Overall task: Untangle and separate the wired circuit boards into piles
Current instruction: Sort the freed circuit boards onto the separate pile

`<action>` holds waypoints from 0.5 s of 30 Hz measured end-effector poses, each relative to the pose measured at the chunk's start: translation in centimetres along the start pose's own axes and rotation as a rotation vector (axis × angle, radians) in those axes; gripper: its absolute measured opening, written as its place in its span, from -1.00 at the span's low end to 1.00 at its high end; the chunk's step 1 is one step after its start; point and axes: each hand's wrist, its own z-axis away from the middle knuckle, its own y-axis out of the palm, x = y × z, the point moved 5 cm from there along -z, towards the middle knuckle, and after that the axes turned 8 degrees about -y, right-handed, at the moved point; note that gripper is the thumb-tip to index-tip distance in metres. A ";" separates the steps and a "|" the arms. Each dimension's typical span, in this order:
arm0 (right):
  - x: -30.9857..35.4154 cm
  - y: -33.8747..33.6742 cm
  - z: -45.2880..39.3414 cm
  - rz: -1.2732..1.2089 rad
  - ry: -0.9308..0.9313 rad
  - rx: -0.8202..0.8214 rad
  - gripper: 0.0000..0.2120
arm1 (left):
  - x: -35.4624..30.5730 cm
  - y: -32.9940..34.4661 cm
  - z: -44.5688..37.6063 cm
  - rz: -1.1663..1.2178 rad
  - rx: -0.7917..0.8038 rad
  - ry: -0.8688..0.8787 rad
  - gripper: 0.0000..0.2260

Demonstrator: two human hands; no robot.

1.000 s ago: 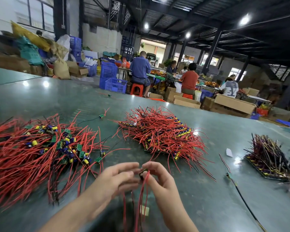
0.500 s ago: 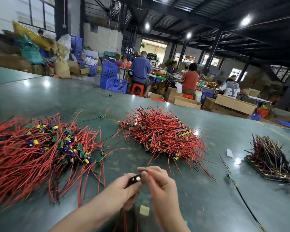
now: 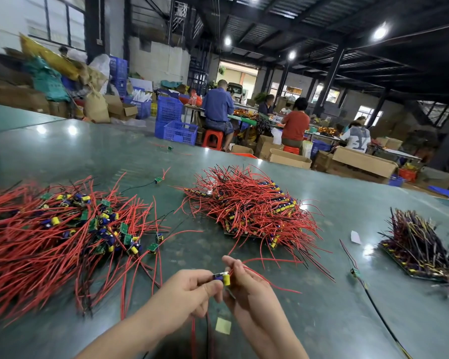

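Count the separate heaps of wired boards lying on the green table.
3: a loose red-wired heap at left, a neater red-wired pile in the middle, and a dark-wired pile at right, partly cut off by the frame edge.

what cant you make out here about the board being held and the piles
- Held board, head view: fingers of the left hand and right hand cover most of it.
- Its wires: cut off by the bottom edge.
- Tangled pile: runs past the left edge.
- Dark pile: boards too small.
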 end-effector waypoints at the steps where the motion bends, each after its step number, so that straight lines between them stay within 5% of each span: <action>1: 0.2 0.1 0.0 0.015 -0.020 0.012 -0.79 | 0.1 0.0 0.0 0.025 0.031 -0.015 -0.79; 9: 2.3 1.1 0.7 0.547 -0.329 0.104 -0.75 | 0.9 0.5 0.0 0.048 0.049 -0.125 -0.85; 15: 1.4 -0.5 0.4 0.298 -0.190 -0.084 -0.83 | 0.7 -0.9 0.3 -0.747 -0.364 0.036 -0.75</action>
